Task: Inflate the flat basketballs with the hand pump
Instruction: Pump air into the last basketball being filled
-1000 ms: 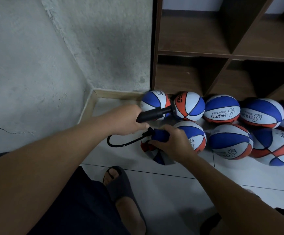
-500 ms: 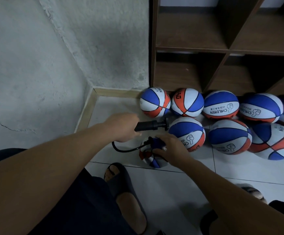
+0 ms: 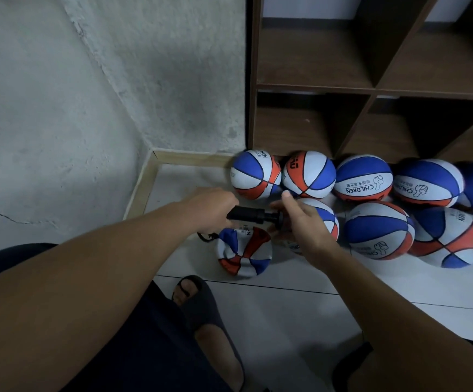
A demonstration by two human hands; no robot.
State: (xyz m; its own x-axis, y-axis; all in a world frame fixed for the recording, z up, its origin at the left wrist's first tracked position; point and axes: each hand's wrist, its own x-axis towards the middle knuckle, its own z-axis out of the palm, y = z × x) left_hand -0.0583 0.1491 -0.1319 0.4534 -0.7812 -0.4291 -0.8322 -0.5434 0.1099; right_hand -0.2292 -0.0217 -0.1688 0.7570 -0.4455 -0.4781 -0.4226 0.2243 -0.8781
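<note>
Black hand pump (image 3: 253,215), held at its rear by your left hand (image 3: 211,207); right hand (image 3: 300,222) loosely spread at its plunger end, gripping nothing plainly. Flat basketball (image 3: 243,251) lies on floor at 6 o'clock beneath. Risk: hose (image 3: 205,237) needle pulling free if pump jerks.

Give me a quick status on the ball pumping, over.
Left hand grips hand pump; right hand open at its far end. Flat basketball crumpled on floor below, untouched. Inflated balls crowd right.
</note>
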